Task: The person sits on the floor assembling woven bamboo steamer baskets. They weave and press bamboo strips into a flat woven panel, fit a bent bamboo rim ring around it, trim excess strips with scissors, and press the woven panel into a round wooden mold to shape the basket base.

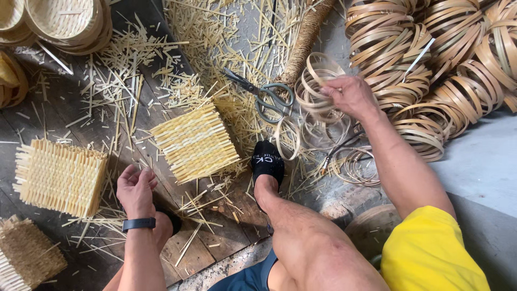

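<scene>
R hand (351, 96) is closing on a bundle of thin bamboo hoops (318, 86), fingers curled round the rims and pinching several at once, lifted just off the floor near the far side of the work area. The bundle is sitting directly at the fingertips, on the hand's left side, its rings standing roughly on edge w/ the open faces turned sideways, so there's no real long axis, just a round stack. More loose hoops (353, 161) are lying flat on the floor below that forearm, near the foot in the black slipper (267, 161), and a big heap of wider coiled strips (431, 70) is piling up at the far right corner, just beyond the R hand. Scissors (264, 94) are lying on the floor just left of the held bundle, handles toward the hand, blades pointing away to the far left. L hand (135, 188) is resting low at the near left, fingers loosely curled, pinching nothing I can make out, touching the plank floor (215, 237) amid offcut slivers. A square woven mat (195, 143) is lying between the two hands, nearer the L one, tilted diagonally; a second woven mat (60, 177) is sitting farther left, well apart from the hoops. So R hand is the nearer one to the hoops by far; L is nearer the mats.
</scene>
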{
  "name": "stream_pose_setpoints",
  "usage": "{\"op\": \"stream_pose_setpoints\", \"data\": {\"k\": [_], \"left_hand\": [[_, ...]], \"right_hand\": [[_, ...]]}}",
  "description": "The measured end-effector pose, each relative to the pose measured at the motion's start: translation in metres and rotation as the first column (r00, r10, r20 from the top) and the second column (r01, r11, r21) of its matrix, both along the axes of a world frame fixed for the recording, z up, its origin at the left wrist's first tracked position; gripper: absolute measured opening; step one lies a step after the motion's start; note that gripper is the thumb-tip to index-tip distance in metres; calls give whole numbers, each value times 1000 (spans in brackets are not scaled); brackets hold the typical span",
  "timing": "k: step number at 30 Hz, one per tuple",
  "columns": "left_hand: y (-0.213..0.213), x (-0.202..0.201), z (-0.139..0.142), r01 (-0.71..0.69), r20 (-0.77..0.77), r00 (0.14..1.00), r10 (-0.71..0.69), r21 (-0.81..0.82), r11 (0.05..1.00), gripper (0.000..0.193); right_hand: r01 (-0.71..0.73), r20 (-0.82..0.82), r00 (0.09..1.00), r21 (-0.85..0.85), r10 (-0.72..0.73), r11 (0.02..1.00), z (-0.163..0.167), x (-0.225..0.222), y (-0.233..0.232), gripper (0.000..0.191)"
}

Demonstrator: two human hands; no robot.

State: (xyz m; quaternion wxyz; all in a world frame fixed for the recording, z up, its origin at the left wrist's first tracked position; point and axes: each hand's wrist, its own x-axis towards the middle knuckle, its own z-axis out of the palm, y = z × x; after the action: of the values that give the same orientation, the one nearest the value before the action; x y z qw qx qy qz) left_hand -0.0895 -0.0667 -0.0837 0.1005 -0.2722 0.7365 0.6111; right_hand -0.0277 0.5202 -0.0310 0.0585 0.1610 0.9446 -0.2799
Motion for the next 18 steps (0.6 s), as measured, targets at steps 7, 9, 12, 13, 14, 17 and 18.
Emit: {"op": "stream_pose_setpoints", "data": {"k": [7, 9, 12, 13, 14, 17, 18], "left_hand": [[62, -9, 64, 100, -525, 790, -316, -399, 912, 32], [98, -10, 83, 333, -496, 755, -429, -273, 902, 25], [165, -13, 96, 494, -350, 861, -369, 406, 769, 46], [183, -13, 98, 416, -267, 909, -319, 553, 722, 46], [194, -15, 100, 324, -179, 943, -280, 682, 655, 45], [196, -22, 100, 73, -55, 997, -53, 899, 432, 35], [189, -27, 98, 87, -53, 995, -90, 892, 444, 34]], "right_hand": [[-60, -201, 917, -923, -345, 379, 59, -15, -29, 27], [-126, -183, 941, -970, -284, 206, 68, -20, -56, 28], [-85, -74, 973, -995, -218, -46, 70, -30, -110, 30], [-76, -42, 976, -986, -216, -149, 70, -33, -128, 29], [-66, -12, 977, -966, -213, -250, 69, -36, -146, 29], [42, 57, 967, -997, -247, -66, 75, -44, -181, 30], [88, 63, 960, -993, -271, 81, 79, -48, -188, 31]]}}
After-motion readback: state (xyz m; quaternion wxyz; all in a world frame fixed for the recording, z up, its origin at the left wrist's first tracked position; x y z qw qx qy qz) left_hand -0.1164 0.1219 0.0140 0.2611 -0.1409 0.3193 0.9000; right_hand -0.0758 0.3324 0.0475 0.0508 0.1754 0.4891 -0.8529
